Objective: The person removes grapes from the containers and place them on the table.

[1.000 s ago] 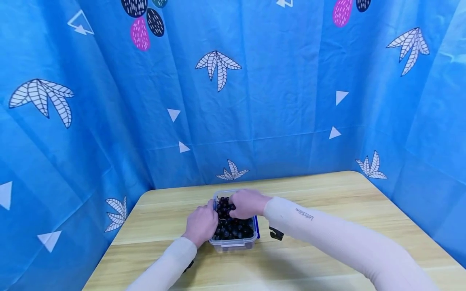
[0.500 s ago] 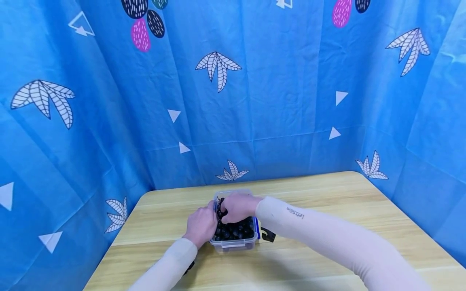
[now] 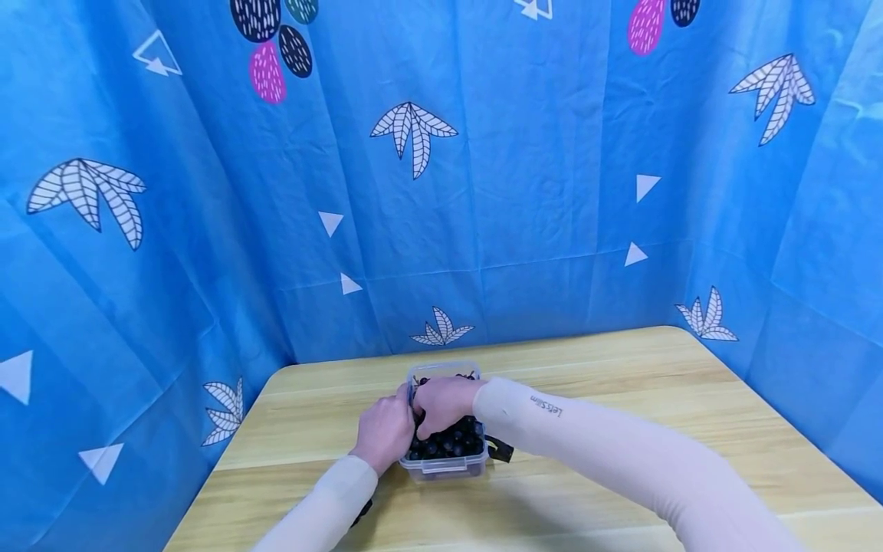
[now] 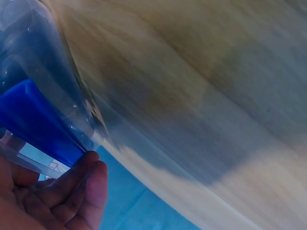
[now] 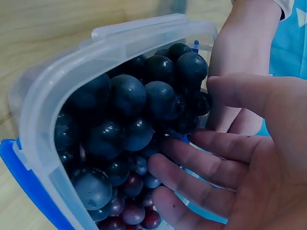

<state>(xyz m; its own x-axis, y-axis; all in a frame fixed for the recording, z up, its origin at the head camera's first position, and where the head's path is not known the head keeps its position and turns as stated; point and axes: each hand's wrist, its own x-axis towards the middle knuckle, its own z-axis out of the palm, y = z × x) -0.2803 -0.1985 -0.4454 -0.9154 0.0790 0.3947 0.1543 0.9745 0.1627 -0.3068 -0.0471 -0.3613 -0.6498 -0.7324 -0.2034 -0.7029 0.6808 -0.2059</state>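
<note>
Head view: a clear, rigid plastic box (image 3: 444, 469) with rounded corners stands on the pale, wood-grained desk (image 3: 290, 414), holding smooth, round, dark grapes (image 5: 127, 96). The person's right grip (image 3: 444, 402) reaches inside; its fingers are spread and nearly straight against the grapes, thumb at their edge. The left grip (image 3: 385, 431) is curled at the box's left wall, holding it, fingertips at a flat, glossy blue clip (image 4: 41, 122). Both sleeves (image 3: 593, 429) are pale fabric; behind hangs a creased blue curtain (image 3: 538, 192) printed with leaves and triangles.
</note>
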